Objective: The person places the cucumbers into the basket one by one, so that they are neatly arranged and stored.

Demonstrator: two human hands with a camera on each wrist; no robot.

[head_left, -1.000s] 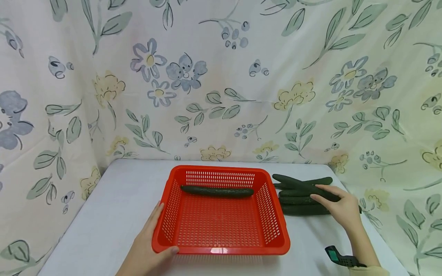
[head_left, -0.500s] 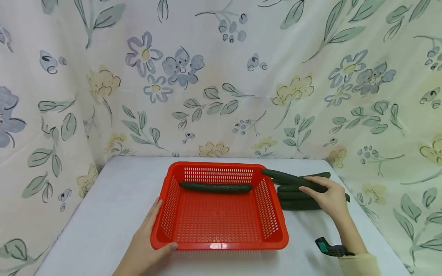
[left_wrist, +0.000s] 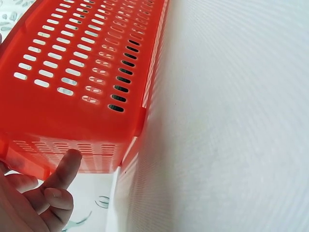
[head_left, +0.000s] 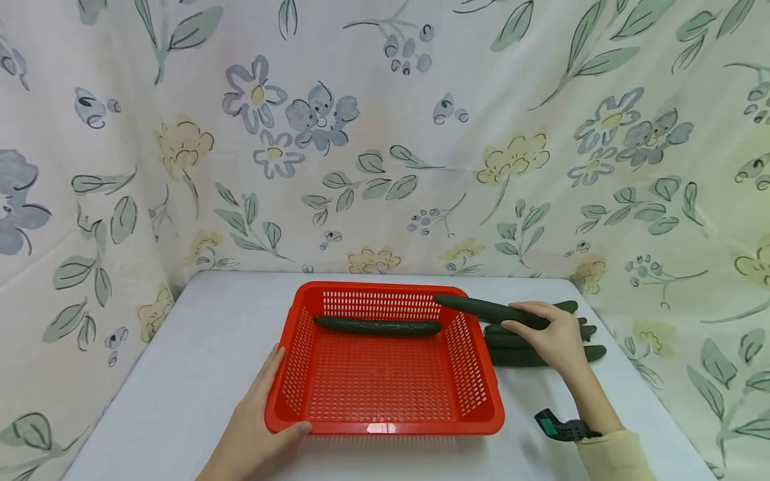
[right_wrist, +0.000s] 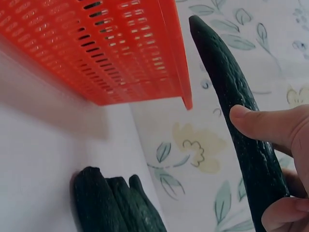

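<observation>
My right hand [head_left: 550,334] pinches a dark green cucumber [head_left: 481,308] near its right end, thumb on the near side. The cucumber's far-left tip overlaps the back right corner of the red plastic basket [head_left: 385,428]. In the right wrist view, this cucumber [right_wrist: 231,92] tilts beside the basket's rim, raised above the table. A second cucumber [head_left: 377,327] lies crosswise inside the basket along its back wall. My left hand [head_left: 255,414] rests against the basket's left side, thumb at the front rim. A fingertip [left_wrist: 72,157] reaches the perforated wall in the left wrist view.
Several more cucumbers [head_left: 523,357] lie in a pile right of the basket, some partly hidden by my right hand. Everything stands on a white-covered table [head_left: 180,361]. A floral curtain [head_left: 385,200] hangs behind the table and at its sides.
My right hand has lifted the cucumber off the pile and moved it left, so its tip now overlaps the basket's back right corner. The left hand stays at the basket.
</observation>
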